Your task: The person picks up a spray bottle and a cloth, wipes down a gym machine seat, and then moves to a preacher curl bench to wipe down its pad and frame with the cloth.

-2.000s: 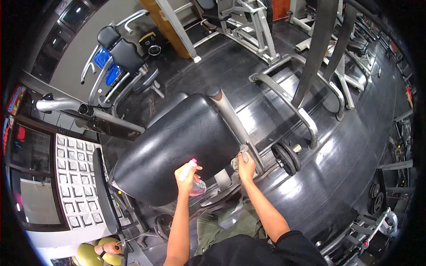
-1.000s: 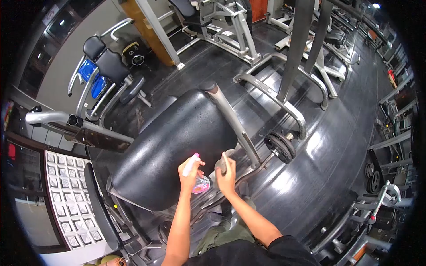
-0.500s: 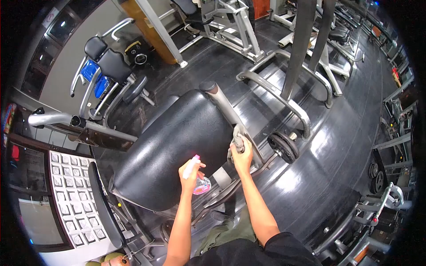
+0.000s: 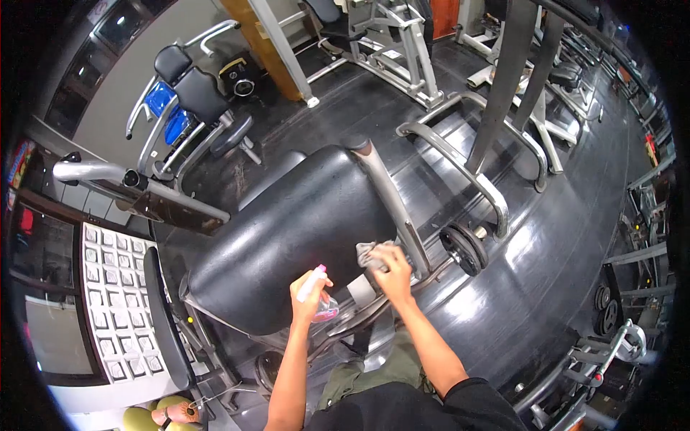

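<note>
My left hand (image 4: 305,298) is closed around a spray bottle (image 4: 327,309) with a white and pink nozzle and pinkish liquid in its clear body. It hovers in front of the near edge of a large black padded bench (image 4: 287,215). My right hand (image 4: 392,273) grips a crumpled grey cloth (image 4: 370,254), its fingers curled over it. The cloth is at the pad's right end, beside the grey metal frame bar (image 4: 397,197). Whether it presses on the pad I cannot tell.
Weight plates (image 4: 463,248) sit on a peg right of the bench. A black seat machine (image 4: 195,90) with a blue part stands at the back left. Grey steel frames (image 4: 460,161) rise at the right. A narrow black pad (image 4: 165,320) is on the near left.
My right hand has moved from the metal frame bar leftward and down onto the pad's right end, carrying the cloth. My left hand keeps the spray bottle in nearly the same place.
</note>
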Demonstrator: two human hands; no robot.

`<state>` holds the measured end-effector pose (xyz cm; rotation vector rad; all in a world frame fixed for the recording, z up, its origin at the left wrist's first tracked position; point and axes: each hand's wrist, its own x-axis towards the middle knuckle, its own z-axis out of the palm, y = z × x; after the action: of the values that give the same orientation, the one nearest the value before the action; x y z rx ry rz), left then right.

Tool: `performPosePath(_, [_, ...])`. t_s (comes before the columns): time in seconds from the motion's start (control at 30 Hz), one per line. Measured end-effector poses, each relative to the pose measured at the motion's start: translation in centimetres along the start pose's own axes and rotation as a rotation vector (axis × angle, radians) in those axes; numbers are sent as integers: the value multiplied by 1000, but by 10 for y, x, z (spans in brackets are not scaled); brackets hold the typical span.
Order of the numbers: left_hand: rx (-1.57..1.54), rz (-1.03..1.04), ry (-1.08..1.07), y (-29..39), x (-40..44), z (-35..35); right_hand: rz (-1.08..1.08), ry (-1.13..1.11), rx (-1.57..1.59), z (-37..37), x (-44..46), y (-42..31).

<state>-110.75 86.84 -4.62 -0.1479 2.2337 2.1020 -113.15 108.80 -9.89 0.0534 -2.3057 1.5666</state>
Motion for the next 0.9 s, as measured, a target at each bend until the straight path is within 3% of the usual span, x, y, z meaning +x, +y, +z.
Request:
performPosePath(0.1, [17, -46, 39, 3, -23, -22, 98, 205, 10, 5, 7, -8])
performPosePath(0.37, [-49, -56, 156, -2, -64, -98, 99, 115, 14, 64, -65, -32])
performPosePath(0.43, [-22, -54, 133, -7, -68, -116, 16, -4, 24, 59, -68, -27])
performPosePath(0.63, [3, -56, 73, -21, -74, -157, 149, 413, -104, 61, -39, -29])
performPosePath(0.73, [-5, -27, 46, -22, -77, -173, 158, 498, -113, 92, -56, -39])
performPosePath(0.9, [-6, -52, 3, -17, -78, -192, 87, 194, -51, 123, -114, -67])
